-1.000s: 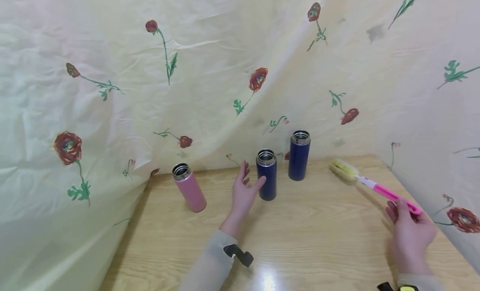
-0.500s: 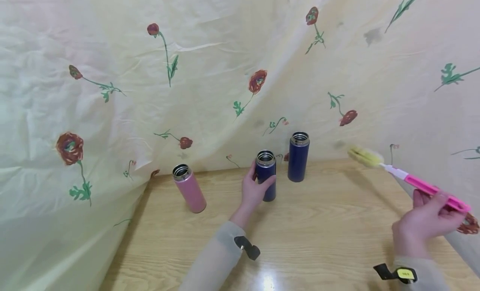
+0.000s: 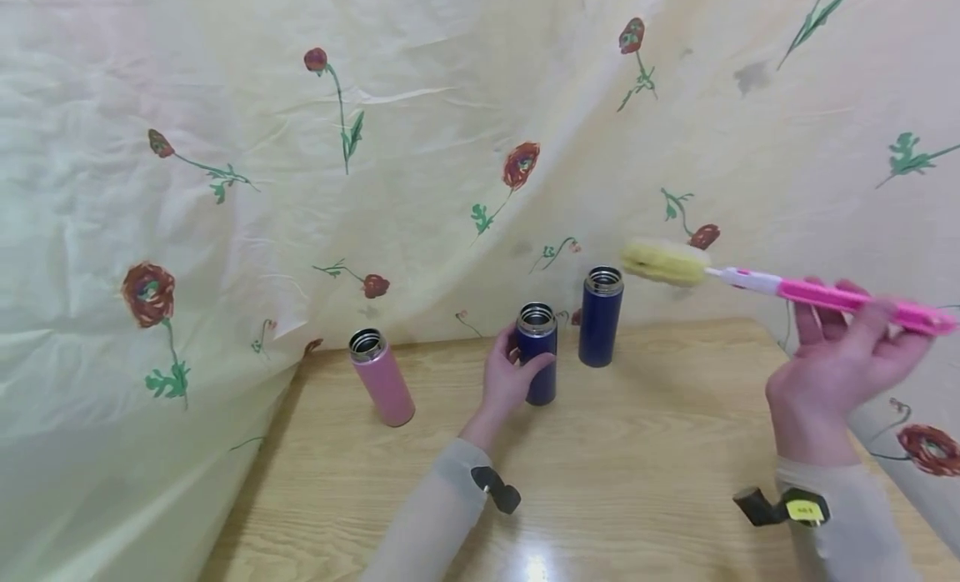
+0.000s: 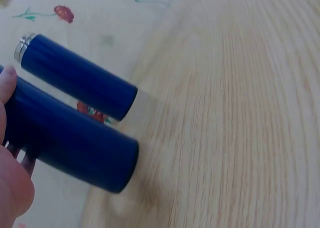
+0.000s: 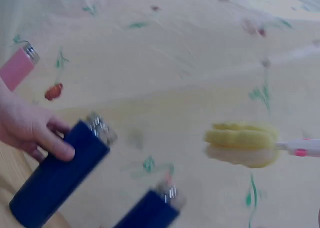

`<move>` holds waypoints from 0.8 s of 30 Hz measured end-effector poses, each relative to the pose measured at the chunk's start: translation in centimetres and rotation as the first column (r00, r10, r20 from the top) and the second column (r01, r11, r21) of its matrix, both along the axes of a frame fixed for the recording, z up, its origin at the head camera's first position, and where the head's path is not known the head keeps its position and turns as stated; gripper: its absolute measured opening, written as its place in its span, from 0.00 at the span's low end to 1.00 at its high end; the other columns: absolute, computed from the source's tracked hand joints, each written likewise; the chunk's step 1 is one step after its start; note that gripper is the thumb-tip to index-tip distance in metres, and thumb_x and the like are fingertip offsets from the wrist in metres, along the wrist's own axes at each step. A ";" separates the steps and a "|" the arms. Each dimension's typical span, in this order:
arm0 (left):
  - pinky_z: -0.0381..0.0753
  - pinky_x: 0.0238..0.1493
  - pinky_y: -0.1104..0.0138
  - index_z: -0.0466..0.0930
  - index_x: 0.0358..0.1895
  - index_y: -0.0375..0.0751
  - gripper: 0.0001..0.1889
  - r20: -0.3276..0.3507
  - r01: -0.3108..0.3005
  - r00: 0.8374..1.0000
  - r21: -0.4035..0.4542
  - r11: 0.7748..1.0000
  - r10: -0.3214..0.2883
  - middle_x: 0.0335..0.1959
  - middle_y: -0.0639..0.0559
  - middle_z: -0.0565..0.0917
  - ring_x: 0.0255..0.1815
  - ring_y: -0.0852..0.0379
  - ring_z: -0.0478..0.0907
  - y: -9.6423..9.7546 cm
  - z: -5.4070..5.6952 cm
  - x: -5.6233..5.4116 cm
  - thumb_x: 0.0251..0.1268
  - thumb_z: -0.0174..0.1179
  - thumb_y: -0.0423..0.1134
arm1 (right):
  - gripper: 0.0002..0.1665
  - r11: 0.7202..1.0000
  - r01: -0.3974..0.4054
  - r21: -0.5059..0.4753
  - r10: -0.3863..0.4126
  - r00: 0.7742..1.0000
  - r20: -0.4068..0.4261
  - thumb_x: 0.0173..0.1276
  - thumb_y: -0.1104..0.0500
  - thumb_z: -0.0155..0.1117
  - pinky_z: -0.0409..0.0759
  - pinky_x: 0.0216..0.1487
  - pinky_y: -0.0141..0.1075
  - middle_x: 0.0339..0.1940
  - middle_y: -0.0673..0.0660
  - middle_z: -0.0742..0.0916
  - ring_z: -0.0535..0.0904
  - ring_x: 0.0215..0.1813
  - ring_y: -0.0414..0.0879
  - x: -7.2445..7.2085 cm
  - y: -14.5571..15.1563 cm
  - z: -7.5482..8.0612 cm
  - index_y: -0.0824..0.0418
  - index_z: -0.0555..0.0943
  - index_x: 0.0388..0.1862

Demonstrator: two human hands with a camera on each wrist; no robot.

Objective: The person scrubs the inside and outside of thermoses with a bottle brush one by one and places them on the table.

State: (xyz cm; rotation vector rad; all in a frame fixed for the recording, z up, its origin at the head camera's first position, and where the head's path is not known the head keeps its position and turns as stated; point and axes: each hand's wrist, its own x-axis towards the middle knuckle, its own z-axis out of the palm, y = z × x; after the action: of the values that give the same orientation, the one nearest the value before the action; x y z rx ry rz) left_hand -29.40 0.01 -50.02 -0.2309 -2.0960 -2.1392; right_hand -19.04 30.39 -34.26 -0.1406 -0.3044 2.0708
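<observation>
I'm steadying the navy cylindrical metal bottle (image 3: pixel 537 344) upright, left hand (image 3: pixel 504 390) curled round it (right hand (image 3: pixel 843 361) gripping the pink-handled yellow sponge brush (image 3: pixel 757 281)).

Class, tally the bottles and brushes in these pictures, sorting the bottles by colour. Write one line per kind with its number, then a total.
Blue bottles: 2 (one gripped by the left hand)
Pink bottle: 1
Brush: 1 (held in the right hand)
Total: 4
</observation>
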 end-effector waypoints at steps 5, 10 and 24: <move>0.76 0.73 0.49 0.71 0.78 0.46 0.41 -0.020 0.046 0.999 -0.026 0.999 -0.047 0.68 0.46 0.81 0.71 0.45 0.77 -0.3 -0.4 -0.3 0.62 0.80 0.37 | 0.22 0.922 -0.160 0.354 0.180 0.983 -0.026 0.74 0.67 0.68 0.86 0.50 0.57 0.45 0.76 0.85 0.90 0.45 0.69 -3.0 -2.9 2.7 0.66 0.70 0.61; 0.73 0.76 0.52 0.71 0.78 0.44 0.41 -0.046 0.061 0.997 -0.031 0.998 -0.063 0.72 0.46 0.80 0.74 0.47 0.75 -0.5 -0.7 -0.5 0.62 0.80 0.37 | 0.22 0.745 -0.312 0.590 0.312 0.944 0.106 0.74 0.64 0.70 0.87 0.50 0.53 0.44 0.73 0.88 0.92 0.45 0.64 -5.5 -5.4 5.0 0.65 0.72 0.60; 0.74 0.75 0.54 0.74 0.78 0.45 0.41 -0.036 0.031 0.999 -0.007 0.999 -0.031 0.71 0.46 0.82 0.71 0.48 0.78 -0.4 -1.3 -0.5 0.60 0.81 0.35 | 0.12 0.215 -0.475 0.854 -0.115 0.856 0.505 0.83 0.57 0.62 0.90 0.42 0.33 0.45 0.59 0.92 0.91 0.41 0.41 -9.2 -8.6 9.5 0.59 0.74 0.58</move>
State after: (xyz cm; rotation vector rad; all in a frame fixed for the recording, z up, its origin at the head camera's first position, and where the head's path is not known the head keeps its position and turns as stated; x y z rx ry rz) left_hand -29.94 -0.34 -51.31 -0.3023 -2.0934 -2.1296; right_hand -28.25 21.74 -24.78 0.1977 -2.0082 1.6259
